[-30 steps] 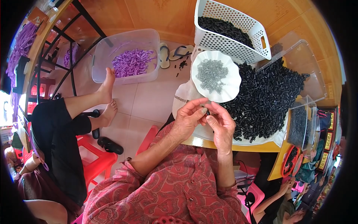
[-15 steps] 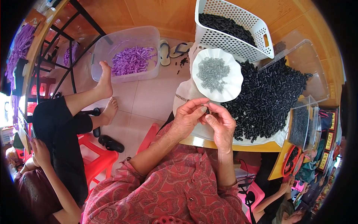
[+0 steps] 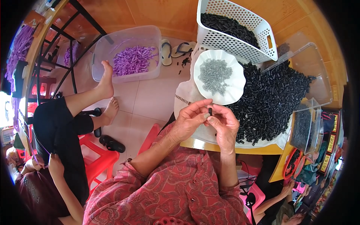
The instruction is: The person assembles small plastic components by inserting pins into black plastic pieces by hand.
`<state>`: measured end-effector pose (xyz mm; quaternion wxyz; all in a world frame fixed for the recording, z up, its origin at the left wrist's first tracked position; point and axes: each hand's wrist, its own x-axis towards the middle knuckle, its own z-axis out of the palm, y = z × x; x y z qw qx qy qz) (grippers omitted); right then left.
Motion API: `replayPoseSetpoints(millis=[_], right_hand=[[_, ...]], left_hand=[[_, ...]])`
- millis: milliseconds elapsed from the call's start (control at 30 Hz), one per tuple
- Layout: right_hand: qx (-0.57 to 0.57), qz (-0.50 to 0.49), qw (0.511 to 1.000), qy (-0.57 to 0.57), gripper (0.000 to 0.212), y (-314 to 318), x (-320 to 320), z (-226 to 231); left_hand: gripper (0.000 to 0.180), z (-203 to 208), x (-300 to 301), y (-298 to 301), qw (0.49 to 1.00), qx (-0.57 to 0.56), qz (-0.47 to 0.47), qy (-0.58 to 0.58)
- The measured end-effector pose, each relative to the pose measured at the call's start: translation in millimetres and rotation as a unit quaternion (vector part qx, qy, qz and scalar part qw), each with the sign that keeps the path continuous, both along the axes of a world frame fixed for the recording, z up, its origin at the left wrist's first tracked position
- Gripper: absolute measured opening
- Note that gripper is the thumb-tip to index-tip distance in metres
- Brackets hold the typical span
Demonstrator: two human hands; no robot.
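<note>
Both my hands meet at the table's near edge, just below a white wavy-rimmed plate (image 3: 237,87). Between the fingertips is a small black cylindrical piece (image 3: 210,111), held upright. My left hand (image 3: 192,117) pinches it from the left, and my right hand (image 3: 224,125) from the right, with thumb and fingers. Small clear-grey pieces (image 3: 214,75) lie heaped on the plate. Right of my hands spreads a large pile of small black cylinders (image 3: 262,103) on a white cloth (image 3: 184,92).
A white perforated basket (image 3: 236,47) of black pieces stands behind the plate. Clear plastic boxes (image 3: 305,123) are at the right. On the floor sits a clear tub (image 3: 144,33) with purple strips (image 3: 135,62). A person with bare feet (image 3: 107,80) sits at left near a red stool (image 3: 101,153).
The black piece is now upright and shows more between my fingertips. My right hand has shifted slightly right and down. At left, the other person's hands have moved lower, with a purple strip.
</note>
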<state>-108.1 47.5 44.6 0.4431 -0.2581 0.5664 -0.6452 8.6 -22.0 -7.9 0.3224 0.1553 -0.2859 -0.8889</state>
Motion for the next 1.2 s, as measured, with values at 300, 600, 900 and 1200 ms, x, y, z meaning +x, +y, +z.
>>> replayPoseSetpoints(millis=[300, 600, 900, 1200], right_hand=[[-0.027, -0.009, 0.999, 0.016, 0.029, 13, -6, -11], [-0.048, -0.035, 0.998, -0.03, 0.027, 19, -1, -15], [-0.053, -0.051, 0.996, -0.047, 0.025, 18, 1, -17], [-0.075, -0.044, 0.996, -0.038, 0.028, 19, 0, -14]], left_hand=[[0.055, 13, 4, 0, 0.993, -0.102, -0.041, -0.031], [0.049, 11, 4, 5, 0.991, -0.115, -0.033, -0.057], [0.043, 15, 5, 6, 0.992, -0.109, -0.032, -0.058], [0.048, 21, 1, 6, 0.991, -0.124, -0.027, -0.045]])
